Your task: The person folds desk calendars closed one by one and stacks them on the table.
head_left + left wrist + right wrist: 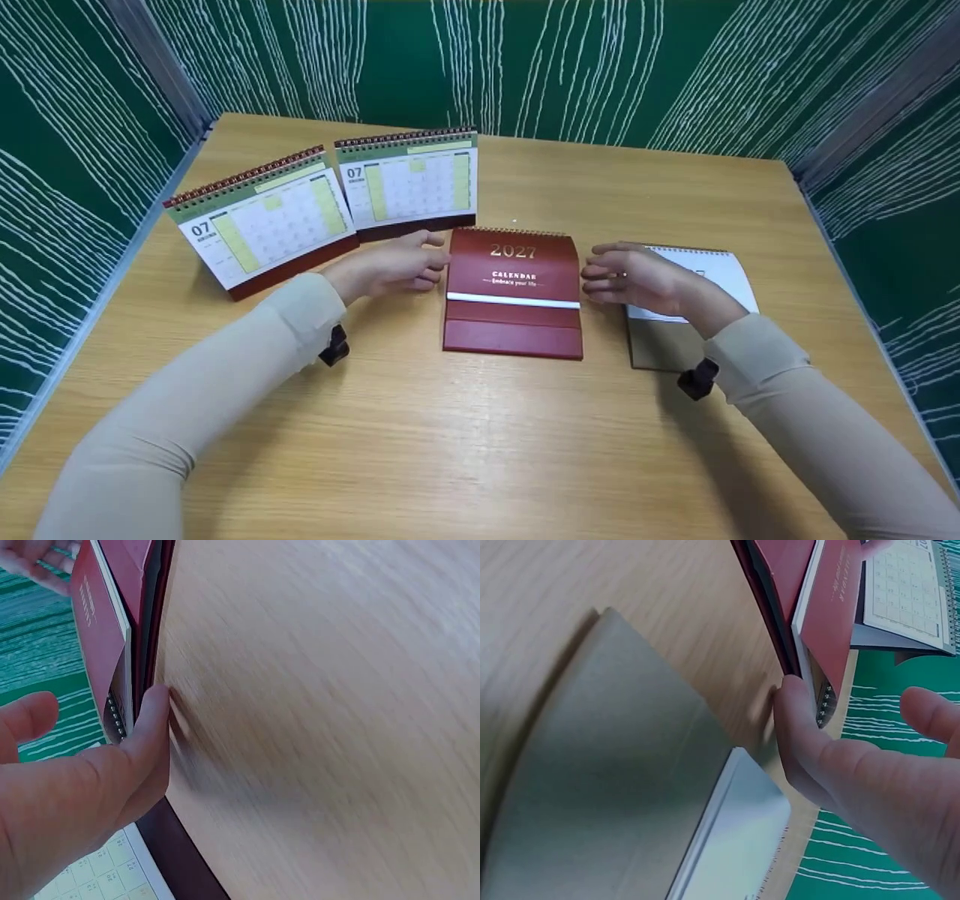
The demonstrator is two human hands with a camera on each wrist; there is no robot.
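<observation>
A dark red desk calendar (pixel 513 259) marked 2027 stands in the middle of the table, its spiral binding at the top. At its left side is my left hand (pixel 401 264), fingers extended and fingertips right at the edge; the left wrist view shows them by the calendar's side (pixel 112 622), thumb apart. My right hand (pixel 641 277) faces it from the other side, fingertips close to the right edge, also seen beside the red cover (pixel 832 615) in the right wrist view. Under the right hand and wrist, partly hidden, stands a white calendar (pixel 720 270) with a grey-brown base (pixel 607 750).
Two desk calendars opened to month 07 stand at the back left, one angled (pixel 274 217) and one more upright (pixel 420 184). They sit close to the left hand. Green walls (pixel 510 67) with white streaks border the wooden table (pixel 480 442).
</observation>
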